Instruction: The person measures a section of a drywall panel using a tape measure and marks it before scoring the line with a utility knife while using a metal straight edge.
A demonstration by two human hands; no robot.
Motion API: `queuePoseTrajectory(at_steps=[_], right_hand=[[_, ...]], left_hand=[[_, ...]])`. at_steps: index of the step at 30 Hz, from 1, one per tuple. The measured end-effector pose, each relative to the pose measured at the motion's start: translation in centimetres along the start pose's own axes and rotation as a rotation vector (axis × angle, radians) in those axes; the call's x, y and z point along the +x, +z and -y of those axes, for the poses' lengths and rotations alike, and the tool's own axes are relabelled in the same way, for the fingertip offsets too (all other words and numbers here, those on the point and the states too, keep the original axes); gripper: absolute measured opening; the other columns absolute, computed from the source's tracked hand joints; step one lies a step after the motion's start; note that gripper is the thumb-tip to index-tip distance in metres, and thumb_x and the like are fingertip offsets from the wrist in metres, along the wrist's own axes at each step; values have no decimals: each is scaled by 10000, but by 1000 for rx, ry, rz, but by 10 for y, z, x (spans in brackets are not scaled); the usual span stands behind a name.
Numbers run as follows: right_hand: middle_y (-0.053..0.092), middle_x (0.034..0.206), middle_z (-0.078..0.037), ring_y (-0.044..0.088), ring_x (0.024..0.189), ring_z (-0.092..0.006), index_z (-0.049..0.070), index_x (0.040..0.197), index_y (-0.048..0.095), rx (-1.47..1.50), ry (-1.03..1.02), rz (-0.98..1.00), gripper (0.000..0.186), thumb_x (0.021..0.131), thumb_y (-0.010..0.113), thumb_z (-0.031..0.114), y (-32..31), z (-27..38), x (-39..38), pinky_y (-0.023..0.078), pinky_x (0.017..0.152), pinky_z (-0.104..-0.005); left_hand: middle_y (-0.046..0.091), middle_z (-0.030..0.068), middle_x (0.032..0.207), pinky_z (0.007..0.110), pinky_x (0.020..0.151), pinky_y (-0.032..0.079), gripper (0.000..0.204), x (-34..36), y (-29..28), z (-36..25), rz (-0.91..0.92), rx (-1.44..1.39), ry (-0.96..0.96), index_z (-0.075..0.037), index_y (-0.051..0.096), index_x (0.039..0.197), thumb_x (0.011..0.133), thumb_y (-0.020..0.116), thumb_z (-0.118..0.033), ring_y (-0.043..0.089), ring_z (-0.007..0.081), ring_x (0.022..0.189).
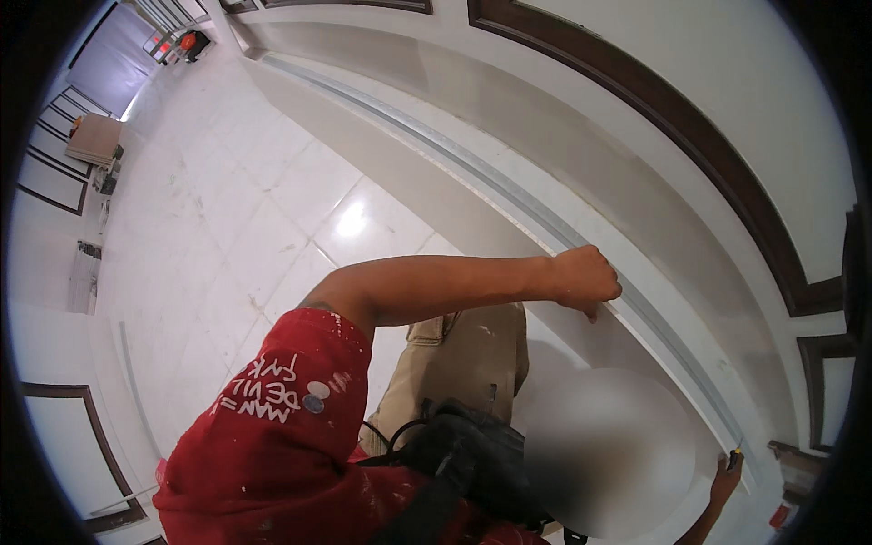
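Observation:
A long pale panel (460, 188) runs from the far left to the near right, with a grey metal channel (672, 343) along its top. My left hand (586, 277) is closed over the panel's edge beside the channel, and one finger or the thumb hangs down the near side. At the lower right my right hand (726, 476) grips a small black tool with a yellow part (736, 456) near the channel's near end. The tool's exact kind is too small to tell. A blurred round patch hides part of the area between my hands.
White floor tiles (218, 218) spread out at the left. Dark wood mouldings (654, 98) frame the wall beyond the panel. Far off stand a brown board or box (94, 139) and a red-and-black object (191, 44). A black bag (454, 454) hangs against my body.

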State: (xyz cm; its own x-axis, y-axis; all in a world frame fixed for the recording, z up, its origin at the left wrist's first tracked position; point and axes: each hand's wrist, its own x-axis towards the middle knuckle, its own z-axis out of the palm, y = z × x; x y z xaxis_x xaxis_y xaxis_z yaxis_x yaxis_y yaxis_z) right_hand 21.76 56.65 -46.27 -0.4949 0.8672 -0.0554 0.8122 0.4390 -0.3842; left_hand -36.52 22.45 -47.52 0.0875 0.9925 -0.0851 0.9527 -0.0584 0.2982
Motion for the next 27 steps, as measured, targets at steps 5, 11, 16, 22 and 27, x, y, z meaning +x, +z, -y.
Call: queuePoseTrajectory(at_steps=[5,11,16,22,27], right_hand=[[641,1206,-184,588,1161,-263,-35,1328,532,99,-120,109,563,823,762,56,45,101,-24,414,1049,-366],[562,829,-88,478,748,-182,9,1076,560,135,-85,-48,292,874,735,126,80,156,-39,456,720,-319],[540,757,-24,463,660,-119,-8,1076,614,141,16,-19,333,886,751,229,66,161,4,425,619,-291],[561,785,-58,510,712,-150,-15,1119,624,92,112,-59,341,890,743,207,21,110,28,455,680,-323],[669,927,-133,643,866,-246,-27,1174,613,-63,52,-219,356,909,723,184,20,33,20,497,823,-360]], left_hand=[[685,186,1007,484,886,513,474,-80,-15,79,41,-139,-187,-22,667,1052,786,797,-393,659,391,1000],[682,173,1139,449,957,487,435,-295,-73,269,165,145,-653,-53,699,1118,798,800,-328,612,363,1107],[717,166,1091,462,927,507,425,-279,-106,284,188,409,-684,-83,696,1194,854,767,-327,654,347,1085],[732,126,1023,462,884,520,343,-220,-111,242,221,390,-640,-90,716,1122,862,752,-312,677,331,1013],[705,63,996,435,789,544,197,-188,-76,186,35,432,-424,-120,698,1047,886,727,-230,695,291,917]])
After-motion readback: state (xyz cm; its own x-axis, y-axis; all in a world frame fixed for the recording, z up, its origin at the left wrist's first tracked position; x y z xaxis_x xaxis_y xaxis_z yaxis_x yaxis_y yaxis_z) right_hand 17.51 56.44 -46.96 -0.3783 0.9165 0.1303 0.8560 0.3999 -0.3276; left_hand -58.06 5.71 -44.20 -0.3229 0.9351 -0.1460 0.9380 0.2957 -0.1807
